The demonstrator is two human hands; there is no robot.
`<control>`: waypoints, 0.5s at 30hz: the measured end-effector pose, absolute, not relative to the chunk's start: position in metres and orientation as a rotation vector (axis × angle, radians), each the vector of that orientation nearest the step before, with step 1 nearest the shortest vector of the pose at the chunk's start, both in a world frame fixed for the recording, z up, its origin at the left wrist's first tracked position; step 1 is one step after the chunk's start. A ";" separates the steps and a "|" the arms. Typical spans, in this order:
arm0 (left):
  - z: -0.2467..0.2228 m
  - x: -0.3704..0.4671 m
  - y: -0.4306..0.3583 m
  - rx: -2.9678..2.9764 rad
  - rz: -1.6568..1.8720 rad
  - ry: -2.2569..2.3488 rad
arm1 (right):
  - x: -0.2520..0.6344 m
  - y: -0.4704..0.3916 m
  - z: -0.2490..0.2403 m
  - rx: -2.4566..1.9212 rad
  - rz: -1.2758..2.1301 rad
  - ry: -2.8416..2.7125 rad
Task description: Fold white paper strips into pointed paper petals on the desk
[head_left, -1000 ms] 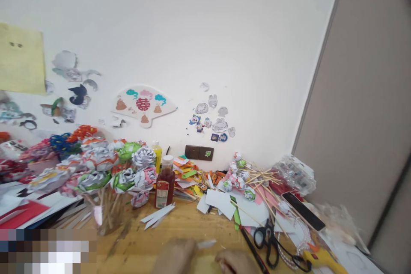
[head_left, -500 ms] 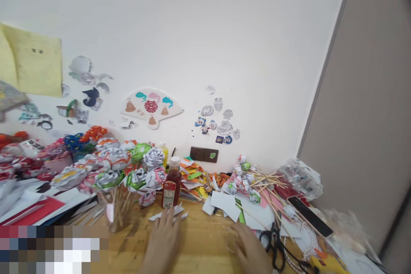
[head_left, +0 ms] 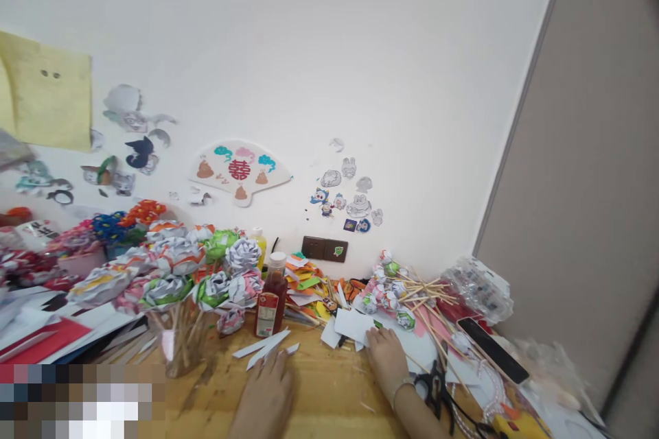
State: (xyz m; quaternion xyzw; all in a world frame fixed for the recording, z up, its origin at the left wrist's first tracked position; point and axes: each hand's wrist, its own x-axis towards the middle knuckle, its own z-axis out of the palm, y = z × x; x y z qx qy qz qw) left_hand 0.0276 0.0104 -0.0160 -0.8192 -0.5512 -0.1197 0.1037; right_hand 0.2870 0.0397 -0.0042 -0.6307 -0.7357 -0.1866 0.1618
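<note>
My left hand (head_left: 265,391) lies flat on the wooden table, fingers stretched out. Its fingertips touch or lie just beside the white paper strips (head_left: 268,348). Behind them stands a red-brown bottle with a white cap (head_left: 270,305). Farther right, my right hand (head_left: 387,360) reaches over the paper scraps, its fingertips on the edge of a white piece of paper (head_left: 354,323). A bit of green paper (head_left: 378,324) shows just past those fingers. Its fingers look loosely extended; what lies under them is hidden. Black-handled scissors (head_left: 436,387) rest beside the right wrist.
Paper flowers (head_left: 178,255) on sticks fill a clear container at left. Smaller paper flowers on sticks (head_left: 391,288) lie at back right, near a phone (head_left: 493,350). Stacked paper sheets (head_left: 46,343) cover the left side. A yellow object (head_left: 522,425) sits at lower right.
My right hand has moved forward from the bare table onto the paper scraps, covering most of the green strip. My left hand has drawn back slightly. The view has shifted a little.
</note>
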 end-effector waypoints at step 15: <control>-0.001 0.063 -0.029 -2.810 -0.210 -1.449 | 0.301 0.017 0.001 -1.583 -0.794 -2.043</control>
